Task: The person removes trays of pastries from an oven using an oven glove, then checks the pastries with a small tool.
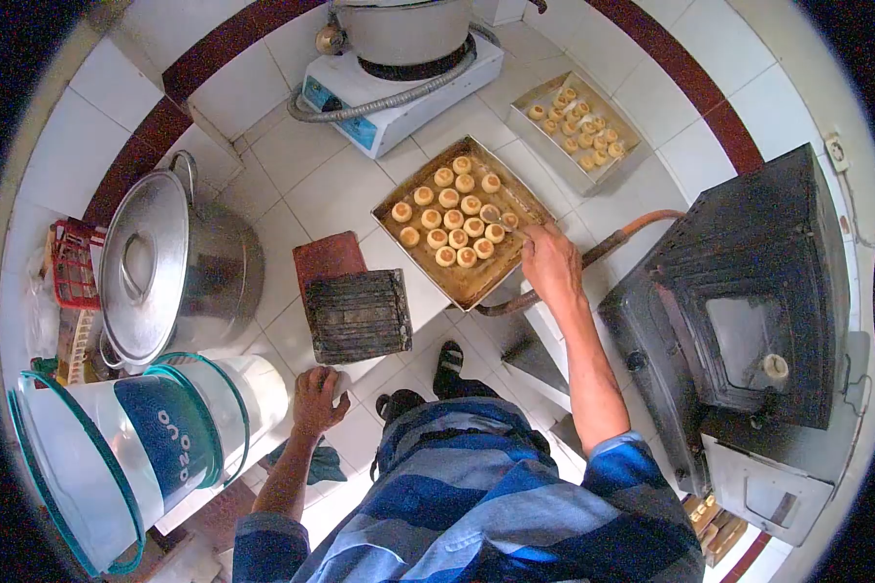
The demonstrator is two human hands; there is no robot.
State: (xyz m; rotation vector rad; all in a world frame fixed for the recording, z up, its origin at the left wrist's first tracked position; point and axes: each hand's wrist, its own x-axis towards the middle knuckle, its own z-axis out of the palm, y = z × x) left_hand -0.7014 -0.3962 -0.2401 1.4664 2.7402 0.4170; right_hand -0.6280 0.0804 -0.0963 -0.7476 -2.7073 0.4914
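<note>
My right hand [550, 262] reaches to the near right corner of a metal baking tray [481, 282] on the tiled floor, its fingers holding a thin tool whose tip touches a pastry at the tray's right side. Several round golden pastries [452, 209] sit in rows on the tray. My left hand [317, 396] rests flat on the floor tiles, fingers apart, holding nothing, just below a dark stack of trays [358, 315]. My blue striped shirt and sandalled feet [447, 364] fill the bottom middle.
A second tray of pastries [576, 121] lies further back right. A black oven [749, 291] stands at the right, a stove with a pot [399, 58] at the back. A lidded steel pot [170, 267] and plastic jugs [156, 428] stand left.
</note>
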